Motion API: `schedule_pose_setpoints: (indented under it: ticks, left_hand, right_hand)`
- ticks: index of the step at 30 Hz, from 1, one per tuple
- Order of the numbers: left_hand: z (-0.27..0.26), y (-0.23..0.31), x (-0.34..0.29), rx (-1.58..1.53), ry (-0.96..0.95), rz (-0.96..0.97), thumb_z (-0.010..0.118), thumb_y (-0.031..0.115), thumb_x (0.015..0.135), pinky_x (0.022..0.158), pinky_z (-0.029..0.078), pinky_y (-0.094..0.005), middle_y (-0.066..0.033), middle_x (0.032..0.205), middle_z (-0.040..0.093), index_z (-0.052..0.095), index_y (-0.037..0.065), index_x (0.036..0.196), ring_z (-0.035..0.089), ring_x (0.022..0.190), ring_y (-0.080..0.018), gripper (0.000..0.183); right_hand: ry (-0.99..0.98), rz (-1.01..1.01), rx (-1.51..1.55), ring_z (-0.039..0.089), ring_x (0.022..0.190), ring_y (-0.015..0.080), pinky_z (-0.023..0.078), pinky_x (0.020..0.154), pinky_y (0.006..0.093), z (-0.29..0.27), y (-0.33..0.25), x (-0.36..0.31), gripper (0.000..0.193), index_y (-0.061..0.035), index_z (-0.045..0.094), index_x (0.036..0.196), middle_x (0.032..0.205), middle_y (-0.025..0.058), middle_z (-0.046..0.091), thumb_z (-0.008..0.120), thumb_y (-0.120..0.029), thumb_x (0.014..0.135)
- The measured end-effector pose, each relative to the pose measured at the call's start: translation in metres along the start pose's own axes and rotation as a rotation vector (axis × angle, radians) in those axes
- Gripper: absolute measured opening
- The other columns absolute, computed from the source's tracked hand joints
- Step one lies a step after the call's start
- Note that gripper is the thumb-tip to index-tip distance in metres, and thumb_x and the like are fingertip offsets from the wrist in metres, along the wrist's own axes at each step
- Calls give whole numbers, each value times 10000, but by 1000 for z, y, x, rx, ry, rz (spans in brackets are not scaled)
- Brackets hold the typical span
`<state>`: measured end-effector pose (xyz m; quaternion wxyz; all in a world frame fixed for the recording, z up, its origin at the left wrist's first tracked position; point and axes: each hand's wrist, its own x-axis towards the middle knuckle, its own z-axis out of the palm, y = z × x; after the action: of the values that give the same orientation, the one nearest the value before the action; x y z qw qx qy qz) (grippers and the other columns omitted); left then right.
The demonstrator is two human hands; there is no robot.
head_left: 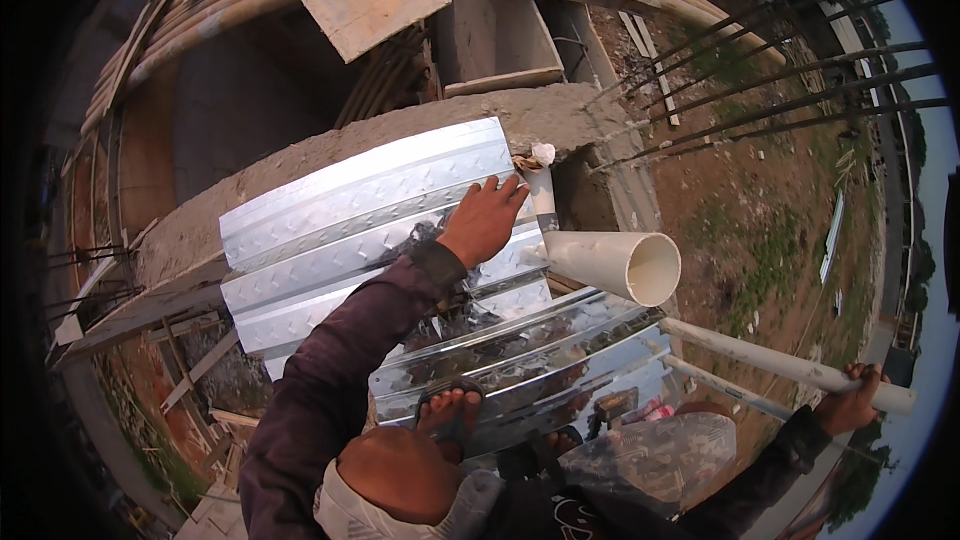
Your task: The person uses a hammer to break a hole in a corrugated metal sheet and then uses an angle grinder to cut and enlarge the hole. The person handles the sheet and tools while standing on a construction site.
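Silvery ribbed metal sheet (360, 240) lies under the left hand (487, 218), fingers slightly spread near its right edge; beyond that edge, the right hand (851, 400) clamps a white pipe (758, 352). Seemingly bracing; shifting needs firm grip.

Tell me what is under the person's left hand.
Under the left hand is a ribbed silver metal sheet, visible around it. The hand and dark sleeve cover part of the sheet; the surface directly beneath them cannot be seen.

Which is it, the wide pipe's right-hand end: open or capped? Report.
Open. The wide pipe shows a round rim at that end with its inner wall visible, and no cap covers it.
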<state>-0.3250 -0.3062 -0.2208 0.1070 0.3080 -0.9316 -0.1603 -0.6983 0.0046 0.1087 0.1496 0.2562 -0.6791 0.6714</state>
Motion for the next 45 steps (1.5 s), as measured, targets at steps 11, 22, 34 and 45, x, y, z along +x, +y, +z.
schedule_pose_setpoints:
  ticks: [11,22,34,45]
  left_hand:
    - [0,-2,0,6,-14,5,741,75,703,899,517,-404,-109,1288,513,535,65,1342,535,1112,-300,672]
    - [-16,-11,-3,-111,-137,-26,730,22,707,929,525,-415,-152,1333,497,559,97,1352,527,1147,-332,671]
    - [-27,-32,-27,-251,-75,-98,692,-2,704,958,497,-427,-151,1238,585,621,90,1289,556,1105,-352,597]
    - [-17,-77,13,32,-208,-195,609,32,815,849,527,-439,-134,1070,643,598,151,1309,608,1012,-331,509]
  right_hand:
    - [-43,-34,-41,529,680,168,493,657,332,-9,5,4,169,-13,475,1005,826,89,549,628,-12,934]
    - [-22,-30,-46,527,685,160,483,665,318,-6,5,3,169,-26,461,1014,819,83,539,614,-24,944]
    - [-59,-44,-38,524,699,150,470,658,314,-3,2,-2,148,-33,457,1019,825,73,532,594,-41,963]
    - [-60,-45,-31,520,677,159,482,664,338,-6,7,1,144,-21,479,992,811,78,532,615,-19,945]
